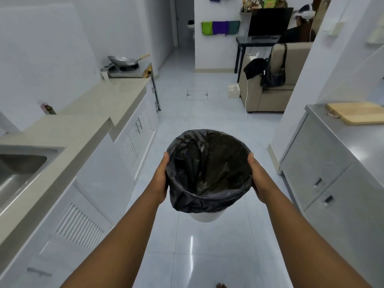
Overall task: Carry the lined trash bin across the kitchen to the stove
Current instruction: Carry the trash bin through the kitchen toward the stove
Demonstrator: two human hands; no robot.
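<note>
A white trash bin (207,217) lined with a black plastic bag (209,169) hangs in the air over the tiled floor, in the middle of the view. My left hand (161,179) grips its left side and my right hand (259,179) grips its right side, thumbs on the rim. The bag looks empty inside. The stove (128,72) stands far ahead on the left, at the end of the counter, with a metal wok (124,61) on its burner.
A beige counter (99,100) with a steel sink (18,171) runs along the left. A steel cabinet (324,169) with a wooden board (357,112) is on the right. A sofa (270,88), a desk and a seated person are far ahead right. The tiled aisle (195,113) lies between.
</note>
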